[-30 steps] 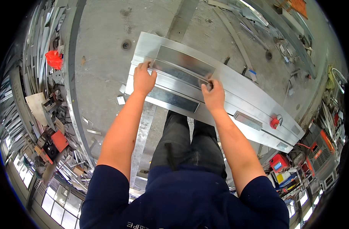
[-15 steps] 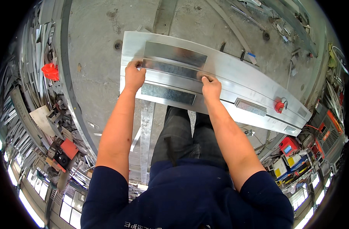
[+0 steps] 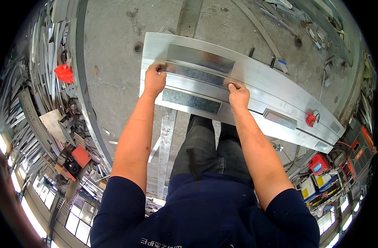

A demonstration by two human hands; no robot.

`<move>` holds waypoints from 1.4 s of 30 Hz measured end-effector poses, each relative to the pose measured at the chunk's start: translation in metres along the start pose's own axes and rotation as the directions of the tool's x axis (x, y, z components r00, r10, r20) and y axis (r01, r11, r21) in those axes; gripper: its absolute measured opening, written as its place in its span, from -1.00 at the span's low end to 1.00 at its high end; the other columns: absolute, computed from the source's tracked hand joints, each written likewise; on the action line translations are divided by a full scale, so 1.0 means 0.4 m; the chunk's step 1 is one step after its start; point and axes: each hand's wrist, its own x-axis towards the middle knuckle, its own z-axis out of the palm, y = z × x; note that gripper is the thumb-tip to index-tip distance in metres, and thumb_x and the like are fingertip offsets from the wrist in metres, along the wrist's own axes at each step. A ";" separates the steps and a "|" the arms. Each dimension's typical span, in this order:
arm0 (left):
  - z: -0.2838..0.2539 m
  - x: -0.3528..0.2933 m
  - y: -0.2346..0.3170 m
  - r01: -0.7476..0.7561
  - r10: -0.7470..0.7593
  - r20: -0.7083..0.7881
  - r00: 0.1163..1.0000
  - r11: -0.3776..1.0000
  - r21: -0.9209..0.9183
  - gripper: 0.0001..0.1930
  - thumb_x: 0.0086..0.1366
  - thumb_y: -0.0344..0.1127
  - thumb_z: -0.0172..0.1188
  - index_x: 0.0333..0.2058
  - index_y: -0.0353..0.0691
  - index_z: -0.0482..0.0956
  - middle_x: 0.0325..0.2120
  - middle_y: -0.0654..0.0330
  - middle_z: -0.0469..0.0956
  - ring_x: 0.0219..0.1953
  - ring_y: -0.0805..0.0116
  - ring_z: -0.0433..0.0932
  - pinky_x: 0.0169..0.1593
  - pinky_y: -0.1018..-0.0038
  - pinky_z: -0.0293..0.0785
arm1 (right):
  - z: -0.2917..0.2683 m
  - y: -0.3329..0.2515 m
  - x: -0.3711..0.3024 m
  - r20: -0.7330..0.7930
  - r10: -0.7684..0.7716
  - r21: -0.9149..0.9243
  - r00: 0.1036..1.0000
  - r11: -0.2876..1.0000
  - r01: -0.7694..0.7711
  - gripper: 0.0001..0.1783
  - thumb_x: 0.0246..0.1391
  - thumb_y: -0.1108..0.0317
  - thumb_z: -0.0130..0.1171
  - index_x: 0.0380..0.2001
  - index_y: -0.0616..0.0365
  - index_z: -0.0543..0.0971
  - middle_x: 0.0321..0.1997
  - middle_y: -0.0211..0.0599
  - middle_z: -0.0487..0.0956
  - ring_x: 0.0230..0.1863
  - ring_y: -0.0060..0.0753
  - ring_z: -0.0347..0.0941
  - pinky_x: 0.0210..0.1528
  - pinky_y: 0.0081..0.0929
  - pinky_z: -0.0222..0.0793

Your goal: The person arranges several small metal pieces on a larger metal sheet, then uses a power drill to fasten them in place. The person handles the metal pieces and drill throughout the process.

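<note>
Between both hands lies a dark metal strip (image 3: 196,74) on a long aluminium panel (image 3: 255,82). Left hand (image 3: 154,81) and right hand (image 3: 238,96) each pinch one end; keeping it level and parallel seems wise.

The fingertips of the left hand (image 3: 154,80) curled over the near end of a narrow metal strip (image 3: 196,74) and were hidden from view, as were those of the right hand (image 3: 239,96) at its other end, so how firmly either hand gripped could not be told. The long aluminium panel (image 3: 255,89) hid the floor beneath it, and the person's legs hid part of a flat metal bar (image 3: 165,153) below. The scrap metal pile (image 3: 40,82) at the left blurred into the dark rim. The red tool boxes (image 3: 319,163) at the lower right were too small to make out.
</note>
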 end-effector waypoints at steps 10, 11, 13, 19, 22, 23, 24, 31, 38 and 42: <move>0.003 0.006 -0.003 -0.019 0.021 -0.017 1.000 0.995 0.094 -0.63 0.11 -0.51 0.04 -0.07 -0.43 0.54 -0.14 -0.02 0.59 -0.08 0.18 0.57 0.06 0.40 0.43 | 0.012 0.006 0.002 -0.013 -0.041 -0.019 0.999 0.999 0.041 -0.78 0.04 0.38 0.16 -0.30 0.22 0.70 -0.32 -0.16 0.69 -0.29 -0.32 0.59 -0.19 -0.40 0.45; 0.007 0.004 0.001 -0.012 0.014 -0.018 1.000 0.995 0.098 -0.63 0.11 -0.51 0.04 -0.07 -0.43 0.54 -0.14 -0.02 0.59 -0.08 0.18 0.57 0.06 0.40 0.43 | 0.010 0.002 0.003 -0.018 -0.023 -0.024 1.000 0.999 0.023 -0.78 0.04 0.38 0.15 -0.30 0.22 0.70 -0.33 -0.15 0.69 -0.30 -0.31 0.59 -0.19 -0.40 0.45; 0.003 0.006 0.003 -0.011 0.012 -0.015 1.000 0.995 0.101 -0.63 0.11 -0.51 0.04 -0.07 -0.42 0.54 -0.15 0.00 0.59 -0.09 0.20 0.56 0.05 0.41 0.43 | 0.011 0.013 0.011 -0.022 -0.017 -0.028 1.000 0.999 0.016 -0.78 0.04 0.38 0.15 -0.30 0.22 0.70 -0.32 -0.14 0.69 -0.30 -0.29 0.59 -0.19 -0.39 0.45; 0.001 0.014 -0.019 -0.010 0.011 -0.009 1.000 0.995 0.097 -0.62 0.11 -0.49 0.08 -0.05 -0.41 0.52 -0.16 0.03 0.59 -0.10 0.23 0.56 0.03 0.43 0.43 | -0.005 0.010 0.008 0.053 -0.009 -0.001 0.999 1.000 0.009 -0.78 0.04 0.34 0.19 -0.30 0.24 0.69 -0.25 -0.11 0.65 -0.21 -0.23 0.57 -0.13 -0.39 0.43; 0.016 0.002 -0.016 0.023 -0.020 -0.093 0.995 0.999 0.031 -0.60 0.12 -0.46 0.12 -0.03 -0.39 0.51 -0.16 0.04 0.59 -0.10 0.24 0.56 0.02 0.42 0.44 | -0.062 0.018 0.003 0.106 -0.165 -0.077 0.981 0.982 0.173 -0.75 0.03 0.33 0.23 -0.25 0.25 0.66 -0.25 -0.17 0.61 -0.23 -0.29 0.53 -0.15 -0.41 0.42; 0.017 -0.007 -0.013 0.061 -0.057 -0.116 0.992 0.998 0.034 -0.59 0.12 -0.42 0.13 -0.03 -0.44 0.50 -0.14 -0.05 0.56 -0.06 0.11 0.53 0.06 0.31 0.42 | -0.116 0.012 -0.008 0.128 -0.263 -0.167 0.956 0.945 0.283 -0.75 0.03 0.34 0.24 -0.23 0.26 0.64 -0.26 -0.22 0.60 -0.26 -0.35 0.51 -0.17 -0.44 0.42; 0.015 -0.020 -0.012 0.030 -0.020 -0.146 0.989 0.997 0.069 -0.59 0.12 -0.41 0.14 -0.03 -0.44 0.50 -0.14 -0.05 0.56 -0.07 0.12 0.53 0.06 0.31 0.42 | -0.180 0.002 -0.019 0.157 -0.355 -0.258 0.921 0.886 0.386 -0.74 0.04 0.35 0.25 -0.21 0.27 0.63 -0.28 -0.27 0.58 -0.30 -0.40 0.49 -0.19 -0.47 0.41; 0.067 -0.201 -0.012 -0.072 0.084 -0.082 0.993 0.987 0.141 -0.64 0.13 -0.38 0.17 -0.08 -0.38 0.54 -0.16 -0.03 0.56 -0.10 0.11 0.52 0.04 0.28 0.42 | -0.680 0.176 0.001 0.282 -0.413 -0.796 0.866 0.403 0.452 -0.40 -0.21 0.37 0.43 -0.01 0.12 0.47 0.03 -0.18 0.43 0.13 -0.03 0.32 0.17 -0.16 0.29; 0.134 -0.344 -0.010 -0.025 0.022 0.016 1.000 0.981 0.191 -0.67 0.13 -0.38 0.21 -0.12 -0.36 0.56 -0.17 -0.02 0.56 -0.08 0.10 0.52 0.04 0.30 0.43 | -0.800 0.257 0.063 0.489 -0.348 -0.826 0.800 0.111 0.553 -0.53 -0.14 0.43 0.26 -0.07 0.14 0.44 -0.04 -0.18 0.43 0.09 -0.10 0.37 0.14 -0.22 0.34; 0.150 -0.400 0.034 -0.014 0.006 0.040 0.999 0.979 0.204 -0.67 0.13 -0.37 0.21 -0.13 -0.38 0.56 -0.16 -0.03 0.56 -0.06 0.10 0.53 0.04 0.30 0.44 | -0.815 0.239 0.080 0.561 -0.387 -0.768 0.732 0.088 0.635 -0.56 -0.18 0.44 0.23 -0.13 0.18 0.45 -0.10 -0.16 0.45 0.03 -0.10 0.39 0.09 -0.22 0.37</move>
